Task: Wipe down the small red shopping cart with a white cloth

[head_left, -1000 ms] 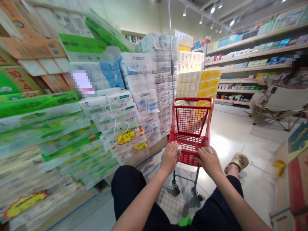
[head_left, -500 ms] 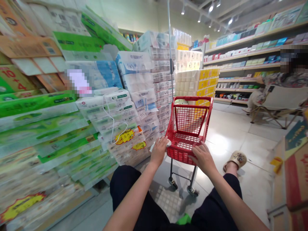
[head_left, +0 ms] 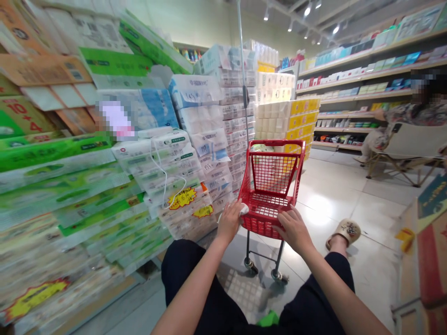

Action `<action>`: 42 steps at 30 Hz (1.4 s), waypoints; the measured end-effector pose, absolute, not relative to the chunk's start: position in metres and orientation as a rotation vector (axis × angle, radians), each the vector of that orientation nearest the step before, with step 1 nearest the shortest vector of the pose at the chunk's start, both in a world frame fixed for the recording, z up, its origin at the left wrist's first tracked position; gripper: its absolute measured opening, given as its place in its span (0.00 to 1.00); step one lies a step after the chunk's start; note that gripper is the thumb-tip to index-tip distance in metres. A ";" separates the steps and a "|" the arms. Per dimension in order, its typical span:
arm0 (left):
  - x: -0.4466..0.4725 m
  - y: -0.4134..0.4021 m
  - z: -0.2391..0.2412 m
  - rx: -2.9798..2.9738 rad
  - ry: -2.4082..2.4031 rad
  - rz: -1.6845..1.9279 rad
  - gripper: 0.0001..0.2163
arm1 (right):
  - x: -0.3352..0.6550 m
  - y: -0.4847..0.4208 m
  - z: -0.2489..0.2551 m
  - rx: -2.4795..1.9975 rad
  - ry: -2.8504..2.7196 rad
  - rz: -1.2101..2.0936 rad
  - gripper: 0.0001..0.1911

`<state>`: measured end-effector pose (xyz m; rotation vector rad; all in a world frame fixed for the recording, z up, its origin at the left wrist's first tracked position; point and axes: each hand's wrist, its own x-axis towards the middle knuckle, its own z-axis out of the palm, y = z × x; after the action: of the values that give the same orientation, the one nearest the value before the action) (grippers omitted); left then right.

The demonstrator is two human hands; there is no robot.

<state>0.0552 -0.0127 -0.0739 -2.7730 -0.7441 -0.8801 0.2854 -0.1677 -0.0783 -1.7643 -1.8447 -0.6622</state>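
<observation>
A small red shopping cart (head_left: 275, 173) stands on castors between my legs, with a lattice basket and a thin upright pole (head_left: 241, 51) at its far left corner. My left hand (head_left: 229, 222) is closed at the basket's near left corner, with a white tissue (head_left: 244, 210) pressed under its fingers against the rim. At the near right side my right hand (head_left: 292, 228) has its fingers curled over the basket edge, thumb outside. The palms of both hands are turned away from view.
Stacked tissue packs (head_left: 167, 153) rise close on the left, with yellow price tags (head_left: 183, 197). Cardboard boxes (head_left: 431, 260) stand at the near right. A person sits in a folding chair (head_left: 419, 144) before stocked shelves (head_left: 363, 79). My clog (head_left: 349, 231) rests on the tiled floor.
The cart's upper part and its pole have shifted slightly left. Both hands keep nearly the same places on the basket edge.
</observation>
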 end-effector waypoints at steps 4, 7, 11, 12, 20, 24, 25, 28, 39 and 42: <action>0.065 -0.025 -0.083 -2.720 -0.874 -0.951 0.24 | 0.272 -0.162 -0.076 -1.798 -1.819 -0.662 0.05; 0.086 -0.053 -0.088 -2.779 -0.778 -0.973 0.25 | 0.265 -0.161 -0.075 -1.830 -1.793 -0.678 0.05; 0.097 -0.068 -0.088 -2.860 -0.602 -0.937 0.27 | 0.265 -0.162 -0.076 -1.846 -1.791 -0.689 0.05; 0.093 -0.064 -0.086 -2.873 -0.558 -0.906 0.28 | 0.266 -0.162 -0.076 -1.845 -1.796 -0.693 0.05; 0.047 -0.012 -0.083 -2.735 -0.813 -0.926 0.28 | 0.257 -0.158 -0.077 -1.833 -1.798 -0.723 0.06; 0.062 -0.031 -0.091 -2.698 -0.862 -0.978 0.27 | 0.251 -0.155 -0.078 -1.843 -1.780 -0.731 0.08; 0.068 -0.039 -0.092 -2.710 -0.833 -0.973 0.27 | 0.251 -0.155 -0.078 -1.843 -1.779 -0.731 0.07; 0.083 -0.057 -0.094 -2.755 -0.714 -0.936 0.27 | 0.253 -0.155 -0.080 -1.835 -1.774 -0.727 0.05; 0.053 -0.014 -0.078 -2.735 -0.595 -0.758 0.26 | 0.257 -0.158 -0.077 -1.806 -1.803 -0.726 0.05; 0.051 -0.016 -0.081 -2.697 -0.765 -0.824 0.25 | 0.252 -0.157 -0.075 -1.824 -1.784 -0.711 0.05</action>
<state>0.0515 -0.0160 -0.0811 -2.6968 -0.7646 -0.8236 0.2519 -0.1567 -0.0747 -1.8236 -1.7838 -0.7111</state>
